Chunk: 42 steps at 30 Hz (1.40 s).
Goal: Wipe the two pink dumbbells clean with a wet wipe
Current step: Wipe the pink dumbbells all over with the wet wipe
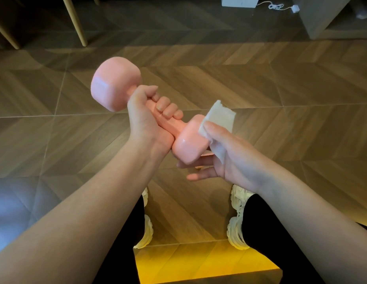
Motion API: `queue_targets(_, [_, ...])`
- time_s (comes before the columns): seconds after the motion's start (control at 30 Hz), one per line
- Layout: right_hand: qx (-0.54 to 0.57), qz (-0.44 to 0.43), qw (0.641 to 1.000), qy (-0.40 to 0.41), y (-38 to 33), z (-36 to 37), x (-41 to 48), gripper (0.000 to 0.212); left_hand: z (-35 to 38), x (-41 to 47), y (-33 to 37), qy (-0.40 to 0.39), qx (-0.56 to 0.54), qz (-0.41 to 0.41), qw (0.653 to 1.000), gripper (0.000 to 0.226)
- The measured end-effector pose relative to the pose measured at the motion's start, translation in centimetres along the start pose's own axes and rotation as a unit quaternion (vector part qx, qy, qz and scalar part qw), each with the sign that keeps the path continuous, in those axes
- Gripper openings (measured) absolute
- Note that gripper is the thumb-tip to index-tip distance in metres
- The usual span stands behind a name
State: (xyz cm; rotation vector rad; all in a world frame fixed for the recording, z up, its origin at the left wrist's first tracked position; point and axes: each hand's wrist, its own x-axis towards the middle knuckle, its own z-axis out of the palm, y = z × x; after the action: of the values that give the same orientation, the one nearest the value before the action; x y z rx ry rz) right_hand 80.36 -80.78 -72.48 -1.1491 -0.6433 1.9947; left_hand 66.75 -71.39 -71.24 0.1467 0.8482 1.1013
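Above the wooden floor (281,89), at about the person's knee line, one pink dumbbell (172,126) is held in the air, tilted so that one head points away and to the left and the other sits nearer, to the right. The left hand (145,117) grips the dumbbell's handle, its fingers (168,108) curled tightly round the bar. The right hand (231,162) is at the dumbbell's nearer head: its thumb pins a folded wet wipe (219,117) against the right side of that head, while the lower fingers lie fairly straight beneath the head, cupping it.

Judging by this, the wiping is in progress on the nearer head. Both heads show a glossy sheen, but whether that is moisture or just the finish cannot be told. The handle under the left hand probably needs a pass once the grip shifts. A second dumbbell is nowhere in view, so whether it is done or waiting cannot be said; at best the task is partway through.

As for containers, a white box (239,1) stands on the floor far beyond the dumbbell, with a white cable (278,6) beside it; its contents cannot be seen. Below the dumbbell are the person's pale shoes (238,203).
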Motion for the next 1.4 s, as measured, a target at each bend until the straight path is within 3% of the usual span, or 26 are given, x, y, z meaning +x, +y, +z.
queue_targets(0.1, [-0.015, -0.038, 0.999, 0.014, 0.6, 0.2, 0.1, 0.056, -0.3, 0.0, -0.4, 0.017, 0.005, 0.000, 1.000, 0.031])
queue_targets(0.3, [-0.082, -0.061, 0.985, 0.136, 0.8, 1.4, 0.9, 0.061, -0.3, 0.1, -0.8, 0.039, 0.017, -0.001, 0.999, 0.030])
queue_targets(0.4, [-0.066, -0.056, 0.982, 0.165, 0.7, 1.7, 1.1, 0.074, -0.2, 0.2, -0.7, 0.039, 0.026, -0.005, 0.999, 0.032])
queue_targets(0.53, [0.019, -0.034, 0.995, 0.090, 0.3, 0.9, 0.7, 0.058, -0.3, 0.4, 0.1, 0.023, 0.002, 0.003, 1.000, 0.032])
queue_targets(0.67, [0.051, -0.026, 0.998, 0.021, 0.2, 0.3, 0.4, 0.060, -0.3, 0.1, 0.2, 0.004, -0.018, 0.006, 1.000, 0.033])
queue_targets(0.93, [-0.068, -0.066, 0.985, 0.141, 1.0, 1.1, 1.4, 0.061, -0.2, 0.0, -0.6, 0.045, 0.025, 0.009, 0.999, 0.029])
queue_targets(1.0, [-0.062, -0.069, 0.986, 0.135, 1.0, 1.2, 1.4, 0.056, -0.1, 0.1, -0.4, 0.047, 0.024, 0.006, 0.999, 0.029])
queue_targets(1.17, [-0.028, -0.077, 0.996, 0.022, 0.2, 0.6, 0.7, 0.044, -0.4, 0.3, 0.3, 0.057, 0.018, 0.013, 0.998, 0.030])
queue_targets(1.3, [-0.097, -0.075, 0.988, 0.094, 0.7, 1.0, 1.1, 0.057, -0.4, 0.0, 0.0, 0.049, 0.029, 0.018, 0.998, 0.029])
queue_targets(1.4, [-0.078, -0.077, 0.985, 0.134, 0.8, 1.5, 1.4, 0.052, 0.0, 0.0, -0.1, 0.037, 0.033, 0.019, 0.999, 0.028])
